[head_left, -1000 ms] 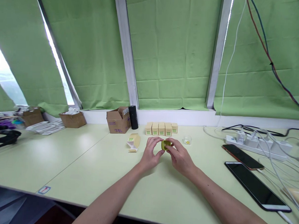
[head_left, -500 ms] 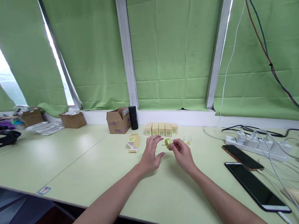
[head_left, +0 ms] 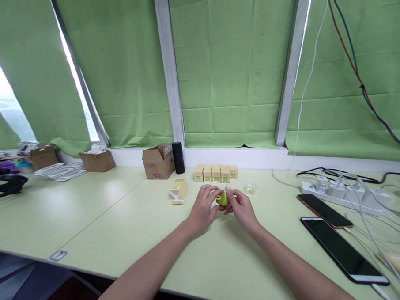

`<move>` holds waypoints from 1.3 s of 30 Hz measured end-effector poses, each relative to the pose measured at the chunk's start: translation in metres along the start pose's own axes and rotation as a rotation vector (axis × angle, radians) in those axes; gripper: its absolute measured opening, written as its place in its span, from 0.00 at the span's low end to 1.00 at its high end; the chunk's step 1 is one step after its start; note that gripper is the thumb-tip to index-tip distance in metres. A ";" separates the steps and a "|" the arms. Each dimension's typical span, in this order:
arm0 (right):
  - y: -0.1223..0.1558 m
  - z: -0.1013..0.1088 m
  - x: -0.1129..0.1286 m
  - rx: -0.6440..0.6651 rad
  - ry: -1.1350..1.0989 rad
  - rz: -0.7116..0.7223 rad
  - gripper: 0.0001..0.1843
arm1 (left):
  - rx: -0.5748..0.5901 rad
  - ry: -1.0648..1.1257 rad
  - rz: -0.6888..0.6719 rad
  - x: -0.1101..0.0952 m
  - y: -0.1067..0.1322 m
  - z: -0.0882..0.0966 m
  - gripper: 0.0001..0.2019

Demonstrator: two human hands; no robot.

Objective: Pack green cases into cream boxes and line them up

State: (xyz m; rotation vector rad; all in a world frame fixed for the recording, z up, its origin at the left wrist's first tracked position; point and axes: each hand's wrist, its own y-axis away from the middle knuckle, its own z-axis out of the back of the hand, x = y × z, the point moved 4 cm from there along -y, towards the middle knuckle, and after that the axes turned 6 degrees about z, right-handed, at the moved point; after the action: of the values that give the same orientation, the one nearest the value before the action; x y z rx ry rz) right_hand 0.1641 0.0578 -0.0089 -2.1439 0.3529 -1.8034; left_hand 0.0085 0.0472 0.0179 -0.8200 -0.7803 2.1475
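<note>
Between my hands, just above the table, is a small shiny green rounded object (head_left: pixel 222 198) with a yellowish loop on its left side; its exact kind is unclear. My right hand (head_left: pixel 243 210) pinches it from the right with thumb and fingers. From the left, my left hand (head_left: pixel 202 207) closes its thumb and fingertips on it. Behind it lies a small pale pinkish-white piece (head_left: pixel 229 186), partly hidden. A clear little container (head_left: pixel 250 188) with something yellow inside stands right of my hands. An opened small carton (head_left: pixel 178 191) lies to the left.
Several small tan boxes (head_left: pixel 216 173) stand in a row behind my hands. Further left are a cardboard box (head_left: pixel 158 162) and a black cylinder (head_left: pixel 178 158). On the right lie two phones, one larger (head_left: pixel 344 249), a white power strip (head_left: pixel 342 197) and tangled cables.
My left hand has moved right and closed onto the green object. The object has turned so that its loop shows, and sits slightly lower. More right-hand fingers now show beneath it.
</note>
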 end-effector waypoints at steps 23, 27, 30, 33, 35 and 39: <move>-0.078 0.033 -0.033 0.098 1.405 0.222 0.19 | -0.172 1.016 0.642 0.049 -0.007 -0.011 0.29; -0.085 0.028 -0.039 0.063 1.292 0.204 0.14 | -0.141 1.038 0.643 0.046 -0.006 -0.014 0.29; -0.084 0.030 -0.038 -0.016 1.154 0.181 0.12 | -0.145 1.032 0.640 0.045 -0.007 -0.013 0.28; -0.082 0.034 -0.031 -0.133 0.964 0.137 0.11 | -0.173 1.007 0.643 0.045 -0.007 -0.011 0.28; -0.080 0.036 -0.027 -0.192 0.804 0.091 0.15 | -0.194 0.986 0.640 0.046 -0.008 -0.009 0.27; -0.066 0.033 -0.016 -0.199 0.481 0.024 0.26 | -0.224 0.968 0.636 0.047 -0.009 -0.007 0.27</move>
State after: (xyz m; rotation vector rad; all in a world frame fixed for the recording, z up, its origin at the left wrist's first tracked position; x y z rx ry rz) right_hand 0.1933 0.1277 -0.0020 -1.7846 0.6902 -2.3451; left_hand -0.0084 0.0905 0.0056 -2.2128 -0.2398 1.7782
